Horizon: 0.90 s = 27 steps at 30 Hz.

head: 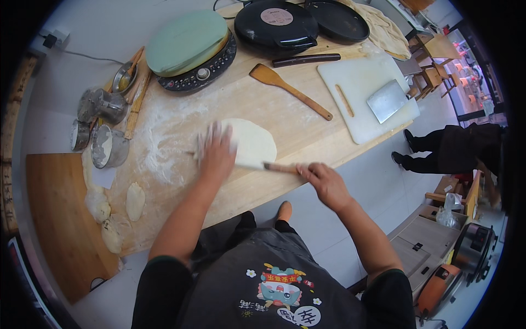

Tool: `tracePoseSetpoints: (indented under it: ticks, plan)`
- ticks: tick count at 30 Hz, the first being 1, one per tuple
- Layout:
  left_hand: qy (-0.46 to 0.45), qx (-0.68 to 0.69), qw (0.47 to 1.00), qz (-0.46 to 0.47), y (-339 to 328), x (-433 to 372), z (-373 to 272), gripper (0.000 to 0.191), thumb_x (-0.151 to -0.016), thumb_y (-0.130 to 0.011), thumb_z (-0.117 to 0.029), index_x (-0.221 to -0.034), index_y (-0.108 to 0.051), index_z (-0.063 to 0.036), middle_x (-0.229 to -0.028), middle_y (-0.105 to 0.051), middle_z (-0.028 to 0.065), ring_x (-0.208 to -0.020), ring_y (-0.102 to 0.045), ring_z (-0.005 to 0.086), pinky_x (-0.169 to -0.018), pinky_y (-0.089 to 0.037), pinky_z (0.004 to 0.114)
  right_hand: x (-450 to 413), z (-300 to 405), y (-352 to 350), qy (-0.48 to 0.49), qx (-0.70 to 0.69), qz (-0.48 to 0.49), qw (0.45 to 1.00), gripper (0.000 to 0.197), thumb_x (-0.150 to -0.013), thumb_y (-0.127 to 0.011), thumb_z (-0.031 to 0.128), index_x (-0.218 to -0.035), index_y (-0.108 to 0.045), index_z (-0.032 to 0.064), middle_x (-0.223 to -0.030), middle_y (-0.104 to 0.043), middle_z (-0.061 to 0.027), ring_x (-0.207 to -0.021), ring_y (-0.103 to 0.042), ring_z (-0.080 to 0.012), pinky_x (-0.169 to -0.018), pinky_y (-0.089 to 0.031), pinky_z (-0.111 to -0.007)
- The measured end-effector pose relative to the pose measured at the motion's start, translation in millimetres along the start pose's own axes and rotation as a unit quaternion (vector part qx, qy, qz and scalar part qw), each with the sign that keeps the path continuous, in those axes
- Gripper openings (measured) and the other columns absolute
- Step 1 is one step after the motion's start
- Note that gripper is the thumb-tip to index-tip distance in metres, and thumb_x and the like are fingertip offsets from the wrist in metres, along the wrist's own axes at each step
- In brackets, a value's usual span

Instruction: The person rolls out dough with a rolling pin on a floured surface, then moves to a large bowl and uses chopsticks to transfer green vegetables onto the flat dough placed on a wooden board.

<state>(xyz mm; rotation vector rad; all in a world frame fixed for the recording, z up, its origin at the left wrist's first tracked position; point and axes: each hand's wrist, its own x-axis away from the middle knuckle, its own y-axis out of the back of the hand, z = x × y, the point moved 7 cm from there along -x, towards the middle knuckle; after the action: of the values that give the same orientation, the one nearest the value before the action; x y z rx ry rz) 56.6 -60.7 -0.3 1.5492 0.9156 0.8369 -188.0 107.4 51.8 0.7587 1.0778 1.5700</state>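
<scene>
A flat, pale sheet of dough (252, 142) lies on the floured wooden worktop in front of me. My left hand (216, 152) is over its left part, blurred, with the fingers pointing away from me; what lies beneath the palm is hidden. My right hand (326, 185) grips a slim wooden stick (283, 167), probably a rolling pin. Its darker far end meets the dough's near right edge. A small brown tip (190, 153) shows left of my left hand. I cannot tell whether it belongs to the same stick.
Beyond the dough lie a wooden spatula (289, 90) and a white cutting board (349, 94) bearing a cleaver (386, 100). Electric griddles, one green-lidded (187, 43) and one black (275, 26), stand at the back. Metal containers (109, 146) and dough pieces (135, 201) line the left. Another person (452, 148) stands right.
</scene>
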Motion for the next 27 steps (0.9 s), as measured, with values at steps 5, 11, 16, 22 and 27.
tracePoseSetpoints:
  ticks: [5, 11, 16, 22, 27]
  plan:
    - [-0.022, 0.073, 0.996, 0.054, -4.4, -46.5, 30.7, 0.061, -0.097, -0.060, -0.032, -0.152, -0.044, -0.0117, -0.162, -0.035, 0.0153, -0.152, -0.028, 0.0307, -0.125, -0.013, 0.056, 4.6, 48.5, -60.5, -0.077, -0.095, 0.094, 0.988, 0.061, -0.087, -0.060, 0.007, -0.147, -0.046, 0.0101, -0.122, -0.061, -0.0146, -0.095, -0.065, -0.0346, -0.073, -0.056, -0.045]
    - [-0.141, 0.086, 0.984, 0.069, 5.8, 78.7, -12.4, 0.073, -0.091, -0.064, -0.034, -0.155, -0.039, -0.0093, -0.162, -0.036, 0.0146, -0.155, -0.021, 0.0304, -0.126, -0.008, 0.057, 57.8, 118.6, -102.2, -0.151, -0.316, 0.036, 0.936, 0.053, -0.089, -0.053, -0.004, -0.141, -0.046, -0.0037, -0.109, -0.059, -0.0250, -0.094, -0.063, -0.0441, -0.075, -0.054, -0.049]
    - [-0.257, 0.253, 0.931, -0.049, -0.5, -33.5, -174.9, 0.063, -0.098, -0.056, -0.035, -0.153, -0.041, -0.0093, -0.164, -0.033, 0.0144, -0.155, -0.022, 0.0313, -0.126, -0.009, 0.055, 81.7, 50.2, -54.9, -0.211, -0.219, -0.014, 0.952, 0.059, -0.093, -0.050, -0.005, -0.150, -0.039, 0.0044, -0.107, -0.060, -0.0212, -0.089, -0.065, -0.0414, -0.075, -0.055, -0.048]
    - [-0.232, 0.113, 0.961, 0.096, 2.7, -32.9, -190.3, 0.075, -0.093, -0.062, -0.046, -0.156, -0.039, -0.0103, -0.166, -0.029, 0.0085, -0.157, -0.017, 0.0264, -0.127, -0.006, 0.054, 95.1, 43.6, -91.9, -0.275, -0.268, -0.024, 0.923, 0.066, -0.092, -0.048, -0.011, -0.154, -0.038, 0.0102, -0.107, -0.058, -0.0165, -0.079, -0.062, -0.0282, -0.072, -0.055, -0.038]
    - [0.022, 0.205, 0.978, -0.041, -13.8, 37.4, 3.2, 0.049, -0.100, -0.056, -0.032, -0.138, -0.054, -0.0005, -0.141, -0.056, 0.0200, -0.136, -0.049, 0.0320, -0.113, -0.038, 0.053, 32.8, 127.3, -133.3, -0.167, -0.432, -0.051, 0.885, 0.068, -0.091, -0.053, -0.011, -0.154, -0.034, 0.0038, -0.117, -0.054, -0.0230, -0.103, -0.060, -0.0411, -0.092, -0.051, -0.039]
